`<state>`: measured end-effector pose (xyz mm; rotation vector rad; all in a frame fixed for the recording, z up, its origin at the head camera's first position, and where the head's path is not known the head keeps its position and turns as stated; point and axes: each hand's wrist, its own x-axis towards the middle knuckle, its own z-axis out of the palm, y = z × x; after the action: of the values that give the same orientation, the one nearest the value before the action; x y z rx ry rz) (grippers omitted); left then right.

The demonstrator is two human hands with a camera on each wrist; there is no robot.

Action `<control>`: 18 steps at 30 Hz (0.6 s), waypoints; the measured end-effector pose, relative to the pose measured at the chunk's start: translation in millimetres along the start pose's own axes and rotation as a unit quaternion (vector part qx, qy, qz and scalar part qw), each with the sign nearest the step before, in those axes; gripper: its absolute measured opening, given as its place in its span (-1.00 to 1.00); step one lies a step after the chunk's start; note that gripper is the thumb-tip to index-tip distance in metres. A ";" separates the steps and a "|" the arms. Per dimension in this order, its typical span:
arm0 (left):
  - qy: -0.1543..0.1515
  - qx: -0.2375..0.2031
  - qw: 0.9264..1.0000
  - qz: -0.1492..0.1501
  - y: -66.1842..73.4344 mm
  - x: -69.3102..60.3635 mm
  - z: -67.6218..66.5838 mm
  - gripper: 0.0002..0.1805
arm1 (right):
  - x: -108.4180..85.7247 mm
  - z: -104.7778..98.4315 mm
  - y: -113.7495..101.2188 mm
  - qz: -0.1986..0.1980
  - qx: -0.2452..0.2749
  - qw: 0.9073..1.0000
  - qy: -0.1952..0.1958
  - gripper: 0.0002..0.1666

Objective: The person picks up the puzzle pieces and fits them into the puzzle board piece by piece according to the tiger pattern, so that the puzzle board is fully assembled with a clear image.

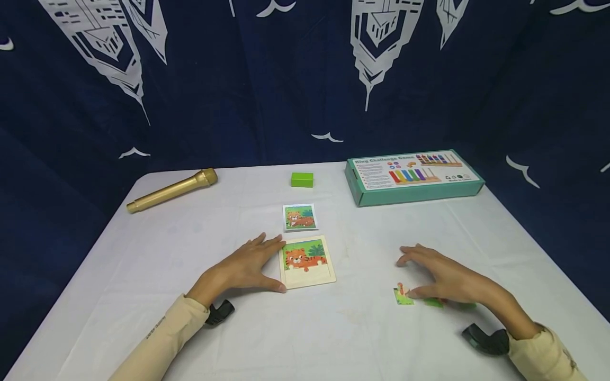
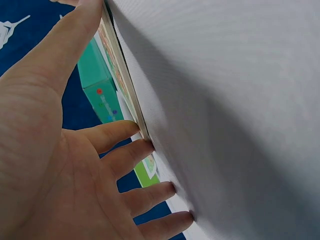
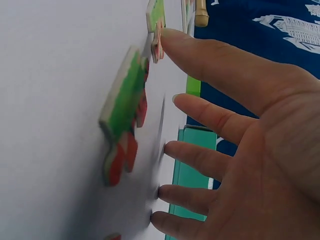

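A square wooden puzzle board point(image 1: 310, 281) lies on the table, its upper half filled with a tiger picture. My left hand point(image 1: 250, 262) is spread along the board's left side, fingertips at the top corner and thumb at the bottom one; its fingers look straight in the left wrist view. My right hand point(image 1: 450, 275) hovers low over loose puzzle pieces, fingers apart. Its thumb tip is at the leftmost piece point(image 1: 404, 297), touching or just above it; I cannot tell which. Another piece point(image 3: 122, 95) lies below the palm, and a third green piece point(image 1: 468, 305) is partly hidden.
Beyond the board lies a tiger picture card point(image 1: 299, 217), with a green block point(image 1: 302, 180) behind it. A gold microphone-shaped stick point(image 1: 171, 191) lies at the back left. The teal game box point(image 1: 414, 197) stands at the back right, near the table edge.
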<state>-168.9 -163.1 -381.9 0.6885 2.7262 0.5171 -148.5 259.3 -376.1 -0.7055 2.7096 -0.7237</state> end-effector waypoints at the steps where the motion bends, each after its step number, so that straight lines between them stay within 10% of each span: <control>1: 0.000 0.000 1.000 0.000 0.0 -0.1 0.1 0.15 | -1.1 0.9 1.0 -0.003 0.002 1.000 0.004 -0.36; 18: 0.002 0.003 1.000 -0.002 1.2 -0.2 0.1 0.15 | -9.1 14.7 -3.8 0.000 0.031 0.999 0.026 -0.46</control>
<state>-168.2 -162.2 -381.4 0.6850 2.7333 0.5091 -134.1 255.2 -385.6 -0.6827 2.7192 -0.8336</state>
